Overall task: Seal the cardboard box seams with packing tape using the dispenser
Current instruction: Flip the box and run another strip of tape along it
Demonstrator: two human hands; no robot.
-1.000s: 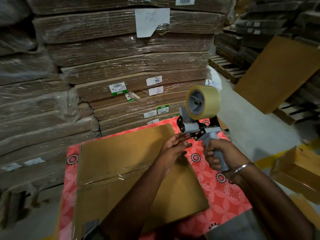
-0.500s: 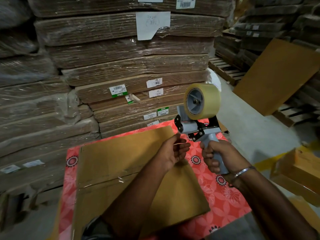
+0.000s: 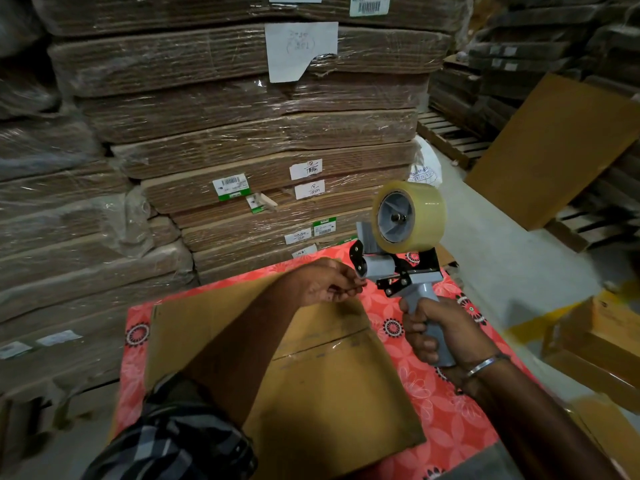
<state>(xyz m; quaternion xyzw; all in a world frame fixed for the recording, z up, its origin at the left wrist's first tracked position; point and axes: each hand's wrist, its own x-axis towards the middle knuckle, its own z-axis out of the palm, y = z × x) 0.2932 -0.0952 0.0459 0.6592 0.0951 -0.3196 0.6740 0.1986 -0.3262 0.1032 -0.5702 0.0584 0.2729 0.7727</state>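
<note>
A flattened brown cardboard box [image 3: 322, 386] lies on a table with a red floral cloth [image 3: 450, 420]; a strip of clear tape runs across its middle seam. My right hand [image 3: 436, 334] grips the grey handle of a tape dispenser [image 3: 401, 268], held upright above the box's far right corner, with a roll of clear tape [image 3: 410, 216] on top. My left hand [image 3: 329, 282] reaches across the box, and its fingertips pinch at the dispenser's front roller, where the tape end sits. The tape end itself is too thin to make out.
Tall stacks of shrink-wrapped flat cardboard [image 3: 242, 133] rise directly behind the table. A large cardboard sheet [image 3: 554, 150] leans at the right over wooden pallets [image 3: 450, 136]. More cartons [image 3: 599, 341] sit on the floor at the right, by a yellow floor line.
My left hand has closed from open fingers into a pinch and shifted up to the dispenser's front roller. The dispenser stays in about the same place in my right hand.
</note>
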